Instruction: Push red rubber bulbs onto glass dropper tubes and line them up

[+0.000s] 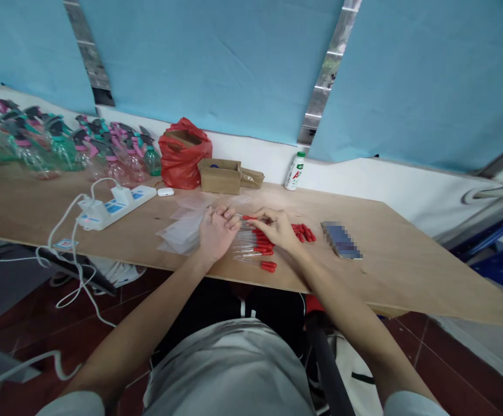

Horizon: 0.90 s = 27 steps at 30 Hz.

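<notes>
My right hand (280, 228) is closed, its thumb and fingers pinching a dropper by its red rubber bulb (248, 218). The dropper's thin clear tube points left and meets the curled fingertips of my left hand (217, 232), which is turned partly palm up. Beneath and between both hands lies a row of droppers (263, 251) with red bulbs and clear tubes. One pair (268, 266) sits nearest the table edge. More red bulbs (304, 232) lie just right of my right hand. Clear flat plastic bags (181, 232) are spread beside and under my left hand.
A power strip (119, 203) with white cables stands left, near a white case (165, 192). Behind are spray bottles (117, 164), a red plastic bag (182, 164), a cardboard box (221, 178) and a white bottle (295, 172). A phone (341, 240) lies right on the wooden table (407, 260).
</notes>
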Each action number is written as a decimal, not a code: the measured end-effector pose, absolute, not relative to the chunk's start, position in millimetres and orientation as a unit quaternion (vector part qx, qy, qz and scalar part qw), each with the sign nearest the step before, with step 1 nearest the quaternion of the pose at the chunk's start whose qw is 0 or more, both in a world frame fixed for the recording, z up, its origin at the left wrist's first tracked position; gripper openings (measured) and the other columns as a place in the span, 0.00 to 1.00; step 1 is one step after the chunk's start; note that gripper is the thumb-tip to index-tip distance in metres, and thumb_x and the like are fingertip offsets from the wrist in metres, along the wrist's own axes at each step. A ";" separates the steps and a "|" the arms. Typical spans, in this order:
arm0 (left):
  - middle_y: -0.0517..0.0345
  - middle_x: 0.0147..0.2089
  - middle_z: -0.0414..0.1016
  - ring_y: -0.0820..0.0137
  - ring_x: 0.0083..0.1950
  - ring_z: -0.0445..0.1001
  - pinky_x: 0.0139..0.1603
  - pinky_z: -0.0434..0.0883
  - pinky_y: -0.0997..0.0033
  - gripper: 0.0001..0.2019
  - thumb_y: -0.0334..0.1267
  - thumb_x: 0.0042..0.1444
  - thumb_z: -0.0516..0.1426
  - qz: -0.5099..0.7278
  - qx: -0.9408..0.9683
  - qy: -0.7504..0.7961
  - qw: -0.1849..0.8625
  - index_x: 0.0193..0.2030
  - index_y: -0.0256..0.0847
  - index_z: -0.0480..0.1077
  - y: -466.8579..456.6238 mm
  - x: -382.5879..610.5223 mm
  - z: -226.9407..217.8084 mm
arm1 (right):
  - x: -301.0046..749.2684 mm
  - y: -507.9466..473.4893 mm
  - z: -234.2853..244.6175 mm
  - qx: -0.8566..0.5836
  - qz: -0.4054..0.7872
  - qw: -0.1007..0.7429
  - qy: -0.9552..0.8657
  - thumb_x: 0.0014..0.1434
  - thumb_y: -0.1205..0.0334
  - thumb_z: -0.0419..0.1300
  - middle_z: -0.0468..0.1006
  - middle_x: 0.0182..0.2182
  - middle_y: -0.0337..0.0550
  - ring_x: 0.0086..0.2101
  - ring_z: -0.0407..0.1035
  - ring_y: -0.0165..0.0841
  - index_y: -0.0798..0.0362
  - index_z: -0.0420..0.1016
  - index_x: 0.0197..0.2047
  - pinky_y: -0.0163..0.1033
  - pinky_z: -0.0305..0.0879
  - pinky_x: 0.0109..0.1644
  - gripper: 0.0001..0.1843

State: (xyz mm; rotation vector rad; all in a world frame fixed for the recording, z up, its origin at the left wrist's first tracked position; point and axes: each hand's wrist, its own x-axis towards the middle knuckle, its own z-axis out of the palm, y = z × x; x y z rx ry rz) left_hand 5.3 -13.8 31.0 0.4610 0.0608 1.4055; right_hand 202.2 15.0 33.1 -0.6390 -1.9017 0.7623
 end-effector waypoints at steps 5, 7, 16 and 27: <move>0.59 0.31 0.60 0.73 0.27 0.58 0.31 0.63 0.69 0.22 0.46 0.76 0.41 0.638 0.213 0.017 0.740 0.31 0.41 0.60 -12.8 5.6 28.9 | 202.4 14.8 32.9 -0.258 0.317 0.474 -0.780 0.65 0.42 0.68 0.89 0.39 0.49 0.38 0.85 0.40 0.53 0.84 0.45 0.44 0.82 0.46 0.21; 0.59 0.31 0.60 0.73 0.27 0.59 0.31 0.64 0.69 0.22 0.46 0.76 0.41 0.636 0.212 0.018 0.742 0.31 0.41 0.60 -12.4 5.7 28.4 | 202.8 15.4 31.9 -0.254 0.320 0.474 -0.780 0.65 0.43 0.68 0.89 0.39 0.49 0.38 0.85 0.40 0.53 0.84 0.45 0.44 0.82 0.47 0.21; 0.58 0.31 0.60 0.72 0.26 0.58 0.30 0.64 0.69 0.21 0.45 0.76 0.43 0.643 0.198 0.045 0.738 0.31 0.41 0.61 -14.3 7.0 32.7 | 201.5 12.9 36.4 -0.267 0.290 0.485 -0.781 0.66 0.45 0.68 0.88 0.36 0.47 0.35 0.83 0.38 0.52 0.85 0.44 0.43 0.80 0.44 0.18; 0.57 0.32 0.63 0.72 0.26 0.58 0.30 0.64 0.69 0.23 0.51 0.76 0.42 0.660 0.206 0.048 0.721 0.32 0.41 0.62 -14.9 6.0 31.7 | 200.8 17.2 34.3 -0.294 0.226 0.472 -0.800 0.67 0.48 0.67 0.85 0.36 0.42 0.33 0.78 0.33 0.52 0.83 0.51 0.39 0.73 0.42 0.17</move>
